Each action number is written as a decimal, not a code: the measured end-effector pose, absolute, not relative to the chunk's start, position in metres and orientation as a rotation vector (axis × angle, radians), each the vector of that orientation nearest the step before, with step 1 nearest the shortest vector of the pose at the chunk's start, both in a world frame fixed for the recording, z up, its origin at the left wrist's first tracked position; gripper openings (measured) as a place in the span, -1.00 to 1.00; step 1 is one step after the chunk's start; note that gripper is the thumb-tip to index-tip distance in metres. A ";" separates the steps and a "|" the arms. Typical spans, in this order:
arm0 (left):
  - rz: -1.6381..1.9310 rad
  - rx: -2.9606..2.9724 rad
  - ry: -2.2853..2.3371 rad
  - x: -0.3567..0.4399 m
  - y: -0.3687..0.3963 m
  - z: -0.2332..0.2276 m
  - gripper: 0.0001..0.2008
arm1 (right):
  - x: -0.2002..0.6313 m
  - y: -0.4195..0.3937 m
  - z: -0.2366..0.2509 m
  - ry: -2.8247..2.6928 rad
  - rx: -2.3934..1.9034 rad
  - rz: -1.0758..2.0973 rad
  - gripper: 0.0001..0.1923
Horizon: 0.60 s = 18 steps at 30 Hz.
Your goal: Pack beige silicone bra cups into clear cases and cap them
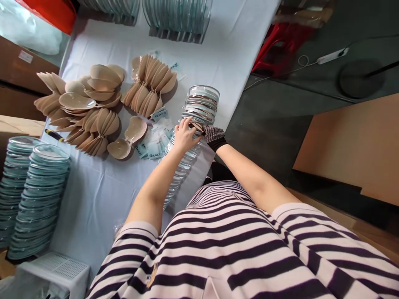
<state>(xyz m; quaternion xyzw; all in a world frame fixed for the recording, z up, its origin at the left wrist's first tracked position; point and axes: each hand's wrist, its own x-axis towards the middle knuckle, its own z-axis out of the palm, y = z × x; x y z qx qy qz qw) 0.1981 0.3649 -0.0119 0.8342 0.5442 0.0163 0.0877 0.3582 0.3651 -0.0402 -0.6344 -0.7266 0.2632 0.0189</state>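
My left hand (186, 135), bare, curls its fingers over the row of clear round plastic cases (202, 99), at a brown bra cup (197, 126) partly hidden by the fingers. From the other side, my right hand (214, 136), in a dark dotted glove, pinches at the same cup. Brown cups show inside the cases beyond my hands. Nearer to me, clear cases (179, 176) continue the row under my left forearm. Left of my hands are small printed packets (156, 143), a joined pair of stick-on bra cups (136, 129) and a fanned bundle of cups (151, 85).
A larger heap of bra cups (90, 93) lies on the white-covered table (96, 182), near a yellow-black tool (54, 135). Tall stacks of clear cases (43, 195) stand at left; more case rows (177, 18) are at the far end. A red stool (277, 47) and cardboard (352, 145) are right.
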 end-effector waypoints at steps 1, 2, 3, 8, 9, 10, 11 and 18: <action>0.045 2.492 1.616 0.198 0.365 -0.012 -0.70 | 0.357 0.365 -0.042 -2.253 -1.971 0.825 -0.61; 0.039 2.500 1.608 0.198 0.364 -0.012 -0.69 | 0.356 0.364 -0.043 -2.241 -1.978 0.831 -0.61; 0.035 2.507 1.597 0.197 0.364 -0.012 -0.69 | 0.356 0.362 -0.045 -2.226 -1.989 0.839 -0.60; 0.043 2.518 1.536 0.196 0.364 -0.013 -0.69 | 0.357 0.353 -0.052 -2.082 -2.022 0.887 -0.64; 0.041 2.523 1.517 0.196 0.364 -0.013 -0.69 | 0.358 0.352 -0.053 -2.028 -2.009 0.887 -0.63; 0.036 2.529 1.494 0.196 0.365 -0.013 -0.70 | 0.358 0.352 -0.054 -1.976 -1.999 0.889 -0.63; 0.026 2.535 1.467 0.196 0.366 -0.012 -0.70 | 0.358 0.352 -0.055 -1.938 -1.995 0.894 -0.63; 0.040 2.574 1.382 0.197 0.370 -0.012 -0.68 | 0.350 0.366 -0.061 -1.650 -1.962 1.186 -0.79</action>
